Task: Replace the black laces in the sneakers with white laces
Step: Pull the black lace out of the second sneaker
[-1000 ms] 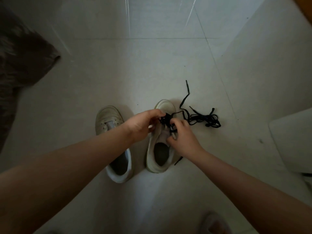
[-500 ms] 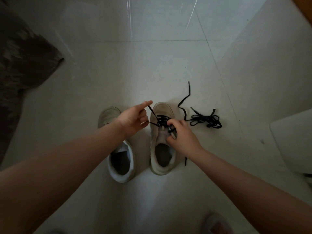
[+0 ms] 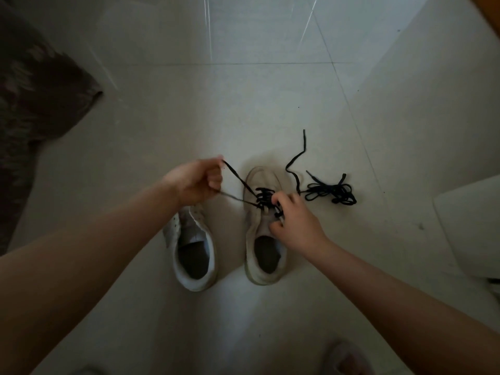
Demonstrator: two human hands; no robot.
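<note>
Black lace (image 3: 263,197) half-threaded in right sneaker (image 3: 263,228) on floor: left hand (image 3: 196,181) pinches a drawn-out loop taut to free eyelets, right hand (image 3: 293,221) grips the lacing, steadying the shoe.

Bare floor (image 3: 243,104) beyond the 2 sneakers (image 3: 263,226); loose lace pile (image 3: 331,192) just right.
</note>
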